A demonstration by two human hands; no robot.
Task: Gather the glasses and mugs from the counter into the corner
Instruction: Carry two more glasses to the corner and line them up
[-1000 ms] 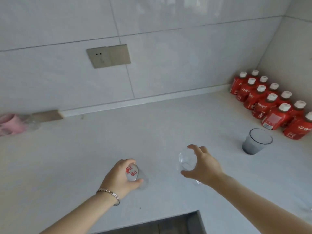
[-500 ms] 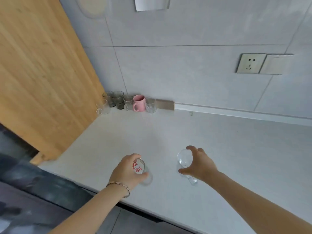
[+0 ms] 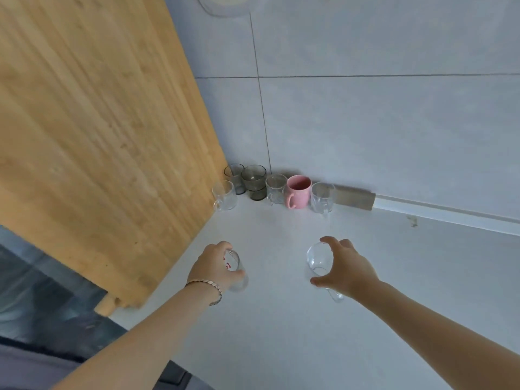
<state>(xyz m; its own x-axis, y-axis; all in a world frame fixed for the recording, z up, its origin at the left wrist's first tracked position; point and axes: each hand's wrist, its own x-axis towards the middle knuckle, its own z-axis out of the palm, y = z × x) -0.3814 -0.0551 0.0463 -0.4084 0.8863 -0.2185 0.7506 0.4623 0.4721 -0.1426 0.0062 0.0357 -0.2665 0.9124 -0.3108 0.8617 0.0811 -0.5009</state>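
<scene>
Wooden panel (image 3: 98,136) stood along the left edge of the white counter (image 3: 281,347). Left hand (image 3: 212,264), bracelet (image 3: 206,287) at the wrist, had fingers and thumb curled round a red-printed glass (image 3: 235,273) — tilted, near the panel, well short of the corner. In the corner, close together against the panel and tiled wall (image 3: 394,122): a clear mug (image 3: 224,195), two smoky glasses (image 3: 254,182), a second clear mug (image 3: 275,189), a pink mug (image 3: 298,191), a clear tumbler (image 3: 322,197). Right hand (image 3: 344,270) gripped a glass mug (image 3: 319,258) from the side, fingers curled over its rim, thumb below — also apart from the corner group. Whether either held piece touched the counter could not be told.
</scene>
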